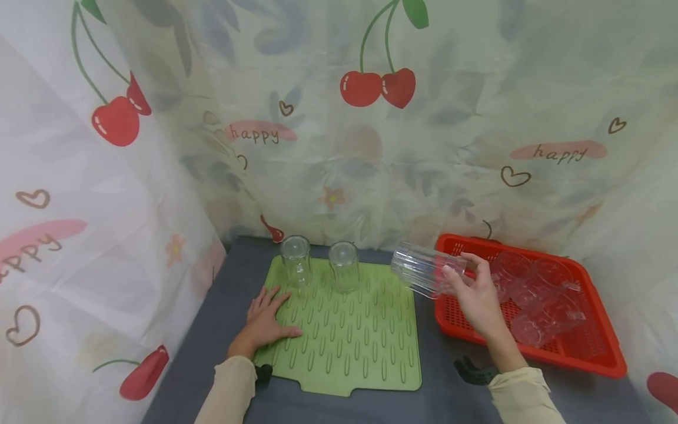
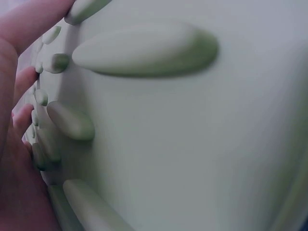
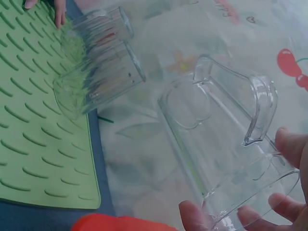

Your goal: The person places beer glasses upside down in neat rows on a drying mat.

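Observation:
My right hand [image 1: 468,281] grips a clear ribbed cup [image 1: 424,270] tilted on its side in the air, between the green ridged drying mat [image 1: 365,347] and the red basket [image 1: 588,359]. In the right wrist view the held clear cup [image 3: 226,139] shows a handle, with my fingertips [image 3: 288,144] curled round its rim. Two clear glasses [image 1: 295,260] [image 1: 343,266] stand upside down at the mat's far edge; the right wrist view shows those glasses [image 3: 96,72] too. My left hand [image 1: 266,321] lies flat on the mat's left edge. The left wrist view shows the mat [image 2: 192,144] close up beside my fingers [image 2: 21,86].
The red basket holds several more clear cups [image 1: 540,300] lying loose. A dark grey table [image 1: 445,400] carries mat and basket. Cherry-patterned plastic sheeting [image 1: 371,118] walls off the back and both sides. A small dark object [image 1: 474,372] lies by my right wrist.

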A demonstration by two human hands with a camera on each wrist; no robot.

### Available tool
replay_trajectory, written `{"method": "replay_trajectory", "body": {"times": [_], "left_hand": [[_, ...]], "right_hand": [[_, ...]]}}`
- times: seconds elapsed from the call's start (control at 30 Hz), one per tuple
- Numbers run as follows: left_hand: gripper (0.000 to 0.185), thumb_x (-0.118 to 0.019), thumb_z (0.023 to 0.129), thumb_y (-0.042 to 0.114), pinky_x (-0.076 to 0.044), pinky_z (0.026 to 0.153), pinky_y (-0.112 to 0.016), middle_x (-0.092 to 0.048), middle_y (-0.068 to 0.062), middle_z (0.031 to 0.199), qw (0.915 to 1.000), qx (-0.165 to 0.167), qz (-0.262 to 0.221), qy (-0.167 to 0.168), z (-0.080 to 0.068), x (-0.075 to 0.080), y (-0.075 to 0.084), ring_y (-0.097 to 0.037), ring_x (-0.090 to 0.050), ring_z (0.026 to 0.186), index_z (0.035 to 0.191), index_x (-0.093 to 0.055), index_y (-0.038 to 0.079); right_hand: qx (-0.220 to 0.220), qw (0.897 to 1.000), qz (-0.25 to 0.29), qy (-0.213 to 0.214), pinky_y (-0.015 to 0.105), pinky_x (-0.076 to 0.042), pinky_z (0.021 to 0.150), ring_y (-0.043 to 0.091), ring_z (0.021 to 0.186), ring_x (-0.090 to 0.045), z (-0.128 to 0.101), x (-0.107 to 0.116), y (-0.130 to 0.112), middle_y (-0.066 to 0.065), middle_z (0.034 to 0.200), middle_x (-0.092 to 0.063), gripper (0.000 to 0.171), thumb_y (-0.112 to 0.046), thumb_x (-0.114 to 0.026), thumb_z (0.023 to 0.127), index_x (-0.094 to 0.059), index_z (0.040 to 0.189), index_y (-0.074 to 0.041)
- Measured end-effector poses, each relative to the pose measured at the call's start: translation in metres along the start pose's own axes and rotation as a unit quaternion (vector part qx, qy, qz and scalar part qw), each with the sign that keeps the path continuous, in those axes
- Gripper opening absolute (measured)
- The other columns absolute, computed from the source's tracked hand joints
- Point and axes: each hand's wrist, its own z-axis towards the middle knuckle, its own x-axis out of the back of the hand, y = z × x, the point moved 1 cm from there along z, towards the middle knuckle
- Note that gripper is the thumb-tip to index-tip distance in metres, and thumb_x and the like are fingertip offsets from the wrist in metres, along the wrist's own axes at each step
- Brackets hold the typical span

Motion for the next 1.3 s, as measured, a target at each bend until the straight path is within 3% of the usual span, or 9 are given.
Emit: {"method": "replay_trajectory", "body": {"times": [0.13,0.33,0.5,0.63,0.83,1.0,1.3], "left_hand": [[0.107,-0.088,0.067,0.062,-0.005,0.123,-0.071,-0.022,-0.016,0.169,1.0000,0.006,0.001,-0.004,-0.001,0.003,0.001,-0.048,-0.004,0.158,0.156,-0.045,0.020],[0.106,-0.086,0.070,0.064,-0.004,0.124,-0.070,-0.019,-0.014,0.171,0.9996,0.013,0.013,-0.020,-0.001,0.005,0.002,-0.046,-0.002,0.159,0.158,-0.042,0.023],[0.106,-0.085,0.070,0.065,-0.003,0.125,-0.070,-0.018,-0.013,0.172,0.9995,0.013,0.015,-0.025,0.000,0.005,0.001,-0.046,-0.001,0.159,0.158,-0.041,0.025],[0.106,-0.085,0.070,0.065,-0.004,0.124,-0.071,-0.018,-0.014,0.171,0.9996,0.012,0.014,-0.023,0.000,0.005,0.001,-0.047,-0.001,0.159,0.158,-0.041,0.025],[0.104,-0.085,0.070,0.065,-0.003,0.124,-0.071,-0.017,-0.014,0.172,0.9996,0.010,0.014,-0.024,0.000,0.004,0.002,-0.047,0.000,0.159,0.157,-0.042,0.029],[0.105,-0.085,0.070,0.065,-0.003,0.124,-0.071,-0.017,-0.014,0.171,0.9996,0.007,0.015,-0.023,0.000,0.004,0.001,-0.047,0.000,0.159,0.158,-0.041,0.028],[0.105,-0.084,0.070,0.067,-0.003,0.124,-0.071,-0.018,-0.015,0.171,0.9998,-0.001,0.015,-0.016,-0.001,0.004,0.001,-0.047,-0.001,0.158,0.157,-0.041,0.028]], "right_hand": [[0.011,0.999,0.033,0.000,0.013,-0.058,0.081,-0.005,0.112,-0.063,0.001,-0.007,0.000,0.016,0.153,-0.036,0.063,-0.030,-0.061,0.103,-0.024,0.151,-0.012],[0.035,0.998,0.061,0.009,0.010,-0.056,0.083,-0.010,0.112,-0.058,0.002,-0.017,0.004,0.013,0.154,-0.039,0.057,-0.025,-0.058,0.105,-0.026,0.149,-0.010],[0.062,0.995,0.078,0.010,0.012,-0.057,0.085,-0.006,0.114,-0.060,0.004,-0.024,0.007,0.009,0.149,-0.043,0.054,-0.022,-0.056,0.106,-0.028,0.150,-0.008],[0.069,0.994,0.087,0.002,0.012,-0.056,0.086,0.011,0.126,-0.059,0.005,-0.029,0.007,0.008,0.150,-0.043,0.053,-0.020,-0.055,0.106,-0.028,0.151,-0.008],[0.076,0.991,0.109,-0.007,0.005,-0.047,0.095,0.039,0.150,-0.038,0.005,-0.038,0.004,0.015,0.158,-0.039,0.053,-0.018,-0.053,0.107,-0.027,0.151,-0.005],[0.072,0.991,0.115,-0.008,0.003,-0.044,0.098,0.033,0.153,-0.034,0.007,-0.048,0.004,0.011,0.158,-0.039,0.051,-0.019,-0.052,0.107,-0.028,0.151,-0.006],[0.064,0.990,0.127,-0.019,0.007,-0.047,0.097,0.027,0.145,-0.043,0.012,-0.061,0.006,0.007,0.159,-0.040,0.050,-0.025,-0.050,0.109,-0.029,0.151,-0.009]]}}
